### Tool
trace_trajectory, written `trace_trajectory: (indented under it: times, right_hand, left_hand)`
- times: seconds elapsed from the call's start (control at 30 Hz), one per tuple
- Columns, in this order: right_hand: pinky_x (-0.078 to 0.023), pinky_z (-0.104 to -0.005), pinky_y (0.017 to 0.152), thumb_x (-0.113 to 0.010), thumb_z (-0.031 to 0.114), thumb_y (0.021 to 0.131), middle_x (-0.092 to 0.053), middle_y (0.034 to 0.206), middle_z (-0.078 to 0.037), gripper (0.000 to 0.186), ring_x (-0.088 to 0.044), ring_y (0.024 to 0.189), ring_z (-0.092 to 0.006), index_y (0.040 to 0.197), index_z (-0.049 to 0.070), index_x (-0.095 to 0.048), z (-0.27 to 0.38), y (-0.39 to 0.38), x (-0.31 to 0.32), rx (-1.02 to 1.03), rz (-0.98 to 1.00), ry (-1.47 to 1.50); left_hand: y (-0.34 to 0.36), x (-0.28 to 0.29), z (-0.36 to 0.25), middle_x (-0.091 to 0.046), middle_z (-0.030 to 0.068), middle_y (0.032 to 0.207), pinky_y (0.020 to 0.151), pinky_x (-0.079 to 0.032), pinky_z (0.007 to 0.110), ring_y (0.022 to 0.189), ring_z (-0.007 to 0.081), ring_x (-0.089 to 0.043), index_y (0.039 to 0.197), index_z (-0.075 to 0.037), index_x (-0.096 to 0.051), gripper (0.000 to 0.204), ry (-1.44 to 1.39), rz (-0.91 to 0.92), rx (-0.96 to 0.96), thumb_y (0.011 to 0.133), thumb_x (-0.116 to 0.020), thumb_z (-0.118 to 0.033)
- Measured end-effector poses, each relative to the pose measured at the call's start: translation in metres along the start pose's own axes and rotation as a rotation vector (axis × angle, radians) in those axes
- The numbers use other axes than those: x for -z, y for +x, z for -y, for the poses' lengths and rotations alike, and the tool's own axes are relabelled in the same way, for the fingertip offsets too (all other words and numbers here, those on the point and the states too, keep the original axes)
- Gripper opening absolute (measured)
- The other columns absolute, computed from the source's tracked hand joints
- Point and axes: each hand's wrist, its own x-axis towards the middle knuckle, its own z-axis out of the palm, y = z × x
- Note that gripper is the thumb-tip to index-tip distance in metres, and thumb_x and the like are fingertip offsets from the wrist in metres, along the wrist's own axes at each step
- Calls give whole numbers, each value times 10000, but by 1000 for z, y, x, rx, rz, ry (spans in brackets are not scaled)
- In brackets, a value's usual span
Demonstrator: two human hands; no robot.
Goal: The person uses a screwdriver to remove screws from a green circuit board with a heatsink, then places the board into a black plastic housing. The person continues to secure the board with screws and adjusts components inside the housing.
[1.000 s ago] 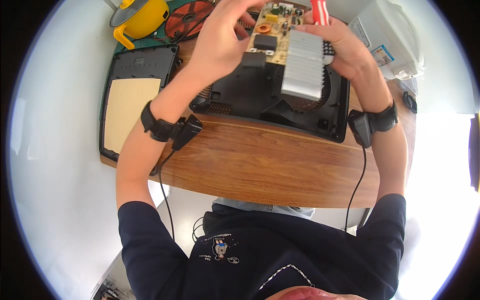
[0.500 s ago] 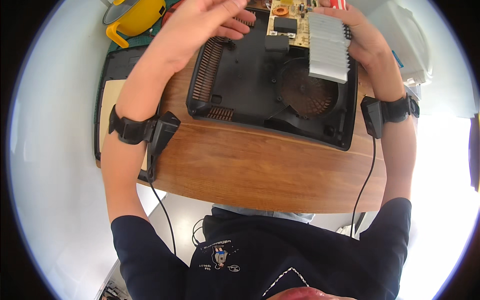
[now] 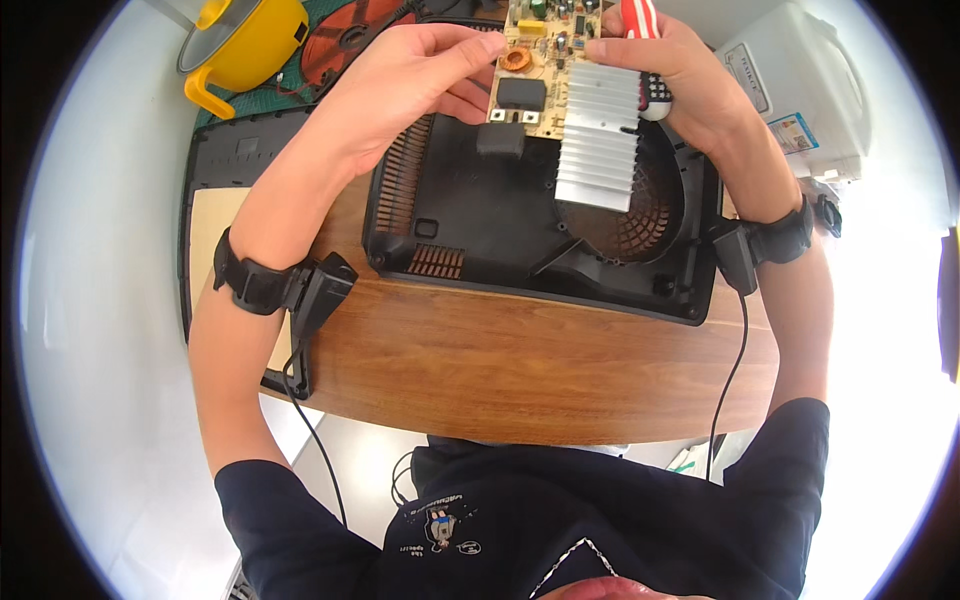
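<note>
A tan circuit board (image 3: 553, 75) with a copper coil, small parts and a finned silver heat sink (image 3: 598, 140) hangs over a black plastic housing (image 3: 480, 195). My left hand (image 3: 425, 80) pinches the board's left edge between thumb and fingers. At the board's right side is my right hand (image 3: 690, 85), its thumb on the board. That same hand also grips a tool handle (image 3: 640, 18), red with white stripes at one end and black with white stars at the other; its tip is not visible. Below the heat sink shows the housing's round fan grille (image 3: 645, 225).
Left of the housing, a black-framed panel (image 3: 225, 235) rests on the wooden table (image 3: 520, 360). A yellow pot (image 3: 255, 45) and a red disc-like part (image 3: 335, 50) sit on a green mat at the far left. At the far right stands a white container (image 3: 800, 85).
The board and heat sink have moved left and toward me with my right hand. My left hand, apart from the board before, now holds its left edge. The view has shifted slightly.
</note>
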Motion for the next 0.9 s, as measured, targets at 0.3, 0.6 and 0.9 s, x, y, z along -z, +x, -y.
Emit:
trace_trajectory:
  times: [0.3,0.6,0.9]
  right_hand:
    - [-463,-243,704,-801,189,904,-667,925,-2,217,-610,829,-73,1020,85,-651,-40,-3,-10,-42,111,-309]
    - [-607,-278,879,-714,200,997,-740,1161,-177,236,-744,988,-171,1103,12,-617,-34,-28,-10,-77,75,-274]
    - [-618,-277,847,-675,148,991,-759,1128,-149,155,-758,956,-163,1052,16,-621,-36,-57,-12,-34,37,-331]
  left_hand:
    - [-10,-8,15,-710,-9,1001,672,-558,229,788,56,-631,1308,-11,-653,480,108,-40,188,978,-772,-337]
    - [-9,-16,15,-739,48,931,626,-541,252,739,91,-629,1273,42,-639,425,326,-81,234,979,-750,-245]
    - [-7,-16,25,-735,83,861,594,-546,270,667,113,-652,1199,67,-653,347,293,-81,225,985,-751,-187]
